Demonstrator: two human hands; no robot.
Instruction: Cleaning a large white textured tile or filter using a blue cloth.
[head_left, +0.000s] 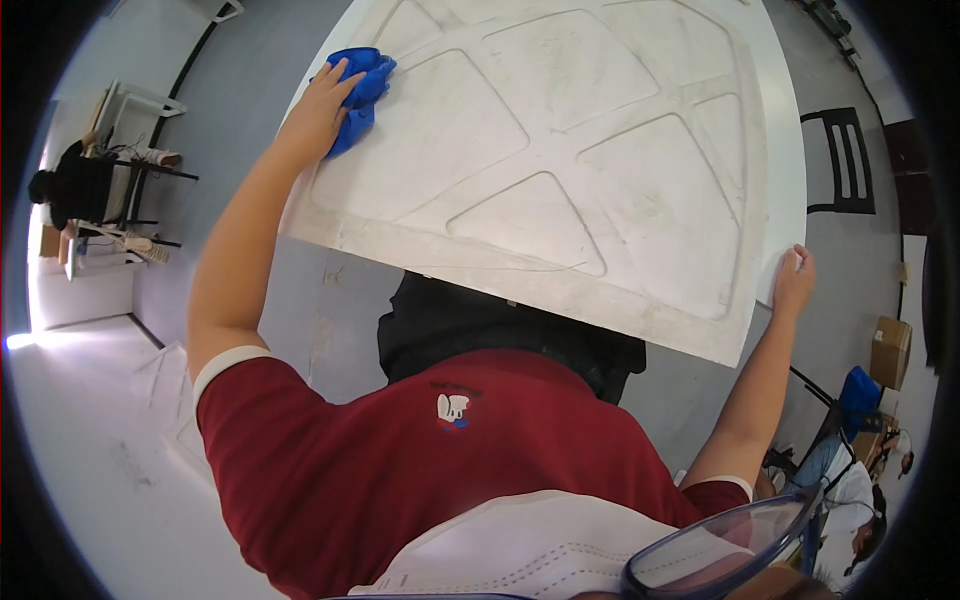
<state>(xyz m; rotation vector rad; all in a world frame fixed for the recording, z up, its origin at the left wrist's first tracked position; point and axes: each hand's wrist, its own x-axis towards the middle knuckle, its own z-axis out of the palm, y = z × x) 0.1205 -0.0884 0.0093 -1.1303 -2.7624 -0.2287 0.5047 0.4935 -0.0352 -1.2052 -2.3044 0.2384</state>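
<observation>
A large off-white panel (480, 187) with triangular grooves and grey smudges lies on a white table (781, 172). Its near edge juts out toward my body. My left hand (319, 109) presses a crumpled blue cloth (367, 86) onto the panel's left side, fingers spread over it. Out to the right, my right hand (795, 281) has its fingers curled at the near right corner of the table; its fingertips are partly hidden.
A black chair (844, 161) stands on the grey floor right of the table. Beyond it are a cardboard box (891, 352) and a blue bag-like item (859, 397). One person (82, 184) sits at far left, another (847, 487) at lower right.
</observation>
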